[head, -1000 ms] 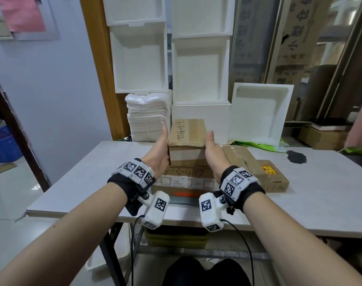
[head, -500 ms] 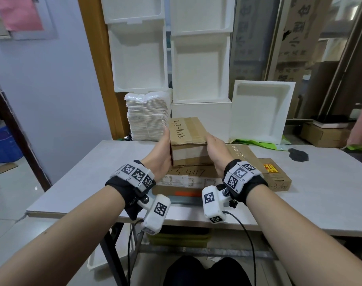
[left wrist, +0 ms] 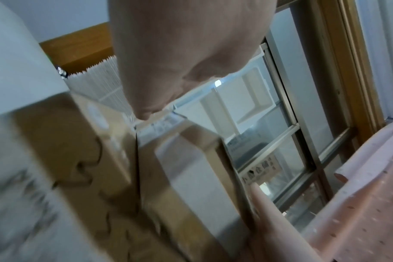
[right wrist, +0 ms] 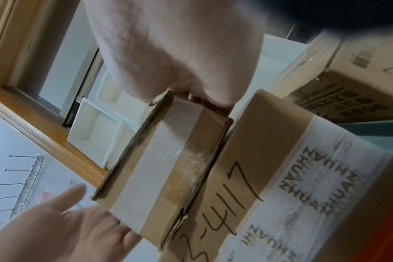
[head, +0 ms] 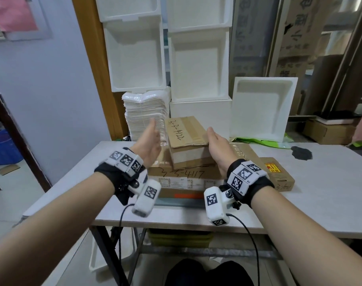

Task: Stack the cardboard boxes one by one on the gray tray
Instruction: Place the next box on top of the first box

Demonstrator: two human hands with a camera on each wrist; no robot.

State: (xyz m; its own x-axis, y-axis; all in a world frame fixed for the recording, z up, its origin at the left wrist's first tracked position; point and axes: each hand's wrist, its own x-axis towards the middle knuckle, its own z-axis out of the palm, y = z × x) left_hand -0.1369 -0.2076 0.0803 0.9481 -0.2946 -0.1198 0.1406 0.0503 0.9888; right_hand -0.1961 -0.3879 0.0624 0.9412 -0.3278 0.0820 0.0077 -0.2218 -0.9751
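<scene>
A small taped cardboard box (head: 186,137) sits, turned slightly, on a larger box marked with handwritten numbers (head: 182,174). That larger box rests on the gray tray (head: 176,202) at the table's front edge. My left hand (head: 150,139) is open, fingers straight, just left of the small box and clear of it. My right hand (head: 216,145) lies flat against the small box's right side. In the right wrist view my right fingers (right wrist: 191,94) touch the small box (right wrist: 168,168), and the left hand (right wrist: 56,221) is spread beside it. The left wrist view is blurred.
A long flat box (head: 244,149) and a labelled box (head: 277,174) lie right of the stack. White foam trays (head: 258,108) and a pile of white paper trays (head: 145,112) stand along the back. The table (head: 320,193) has bare surface on the right.
The small box came down onto the larger box. My left hand let go and moved left off it. My right hand stays against its right side.
</scene>
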